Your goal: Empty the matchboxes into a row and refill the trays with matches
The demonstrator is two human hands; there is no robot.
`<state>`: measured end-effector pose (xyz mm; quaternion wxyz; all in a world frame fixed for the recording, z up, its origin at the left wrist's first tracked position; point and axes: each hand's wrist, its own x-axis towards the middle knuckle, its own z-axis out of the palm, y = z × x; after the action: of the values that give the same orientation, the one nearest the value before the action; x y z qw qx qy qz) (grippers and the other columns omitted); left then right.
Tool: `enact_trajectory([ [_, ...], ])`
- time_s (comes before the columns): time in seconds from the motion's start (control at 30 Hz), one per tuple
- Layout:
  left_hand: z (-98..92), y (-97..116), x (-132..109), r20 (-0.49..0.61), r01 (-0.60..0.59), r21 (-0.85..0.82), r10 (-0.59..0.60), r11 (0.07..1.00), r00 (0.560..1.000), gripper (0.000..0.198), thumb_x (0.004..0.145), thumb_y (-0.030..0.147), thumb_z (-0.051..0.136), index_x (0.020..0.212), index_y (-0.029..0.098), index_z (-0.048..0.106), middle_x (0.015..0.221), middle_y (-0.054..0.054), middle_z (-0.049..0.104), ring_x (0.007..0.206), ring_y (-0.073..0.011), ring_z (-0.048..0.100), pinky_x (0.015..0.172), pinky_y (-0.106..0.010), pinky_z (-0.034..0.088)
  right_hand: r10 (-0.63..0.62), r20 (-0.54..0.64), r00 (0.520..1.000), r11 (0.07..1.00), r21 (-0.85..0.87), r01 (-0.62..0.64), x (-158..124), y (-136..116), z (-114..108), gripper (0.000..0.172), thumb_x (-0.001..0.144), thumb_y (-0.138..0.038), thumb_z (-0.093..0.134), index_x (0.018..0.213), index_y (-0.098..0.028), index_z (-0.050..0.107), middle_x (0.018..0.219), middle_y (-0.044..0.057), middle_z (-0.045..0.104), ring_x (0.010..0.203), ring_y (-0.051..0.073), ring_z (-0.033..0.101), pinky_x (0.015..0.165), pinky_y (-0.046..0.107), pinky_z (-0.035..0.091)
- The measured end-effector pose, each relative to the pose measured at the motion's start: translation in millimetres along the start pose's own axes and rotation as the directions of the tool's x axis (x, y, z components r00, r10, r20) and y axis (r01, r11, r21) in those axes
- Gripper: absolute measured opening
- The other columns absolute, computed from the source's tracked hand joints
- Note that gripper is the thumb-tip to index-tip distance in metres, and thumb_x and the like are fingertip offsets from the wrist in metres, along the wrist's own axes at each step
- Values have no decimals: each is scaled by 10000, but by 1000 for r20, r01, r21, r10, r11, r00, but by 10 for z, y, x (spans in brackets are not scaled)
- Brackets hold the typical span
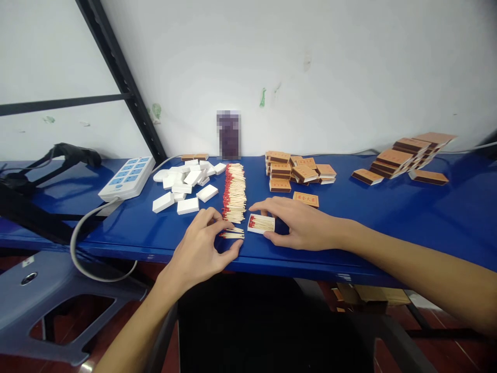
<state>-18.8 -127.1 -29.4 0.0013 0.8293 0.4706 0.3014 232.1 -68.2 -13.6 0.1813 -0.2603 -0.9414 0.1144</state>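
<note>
A long row of red-tipped matches (pixel 235 194) lies on the blue table, heads to the left. At its near end, my left hand (pixel 205 243) has its thumb and fingers around a few loose matches (pixel 233 234), touching them on the table. To the right, my right hand (pixel 297 223) holds a small white tray (pixel 261 224) between thumb and fingers. Matches lie in the tray with their heads to the left.
White trays (pixel 188 205) are heaped left of the matches. Orange-brown matchbox sleeves (pixel 280 185) stand behind my right hand, with another stack (pixel 392 158) farther right. A power strip (pixel 128 178) lies at left; a dark pixelated object (pixel 229 135) leans on the wall.
</note>
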Motion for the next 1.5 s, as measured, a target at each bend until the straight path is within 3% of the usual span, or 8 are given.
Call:
enact_trajectory([
  [0.2,14,-14,-4,-13,-9,8,9,1000,1000,212,848,326,667,983,168,711,938,-52,574,900,-199,566,811,-348,512,-5,0,1000,1000,-11,5,-10,7,4,507,907,-331,564,1390,-194,489,1323,120,623,1173,280,606,1032,486,467],
  [0.4,34,-21,-17,-48,10,36,-8,999,999,368,852,356,657,1136,125,681,993,-81,564,947,-215,563,859,-375,523,-2,11,1000,1000,-15,2,12,0,0,510,907,-323,565,1393,-187,484,1314,124,624,1169,280,603,1036,493,463],
  [0.63,35,-17,-20,-39,10,42,-8,999,999,342,865,355,642,1143,158,674,1003,-79,557,948,-217,564,857,-385,529,-3,12,1000,1000,0,3,9,-4,-10,517,901,-323,568,1394,-192,484,1326,122,618,1180,280,598,1039,497,461],
  [0.97,14,-3,-19,-36,3,32,-2,999,999,252,859,339,639,1011,145,689,950,-71,555,900,-214,563,818,-373,523,4,12,1000,1000,9,-4,12,-18,-11,495,905,-327,559,1376,-189,496,1288,126,637,1147,278,614,1032,498,462],
  [1.5,10,6,-10,-31,0,27,1,1000,1000,198,862,336,643,962,167,665,939,-61,559,900,-207,562,801,-353,515,9,7,1000,1000,-3,-8,-1,9,0,509,907,-344,562,1391,-205,488,1292,127,633,1142,286,615,990,487,487],
])
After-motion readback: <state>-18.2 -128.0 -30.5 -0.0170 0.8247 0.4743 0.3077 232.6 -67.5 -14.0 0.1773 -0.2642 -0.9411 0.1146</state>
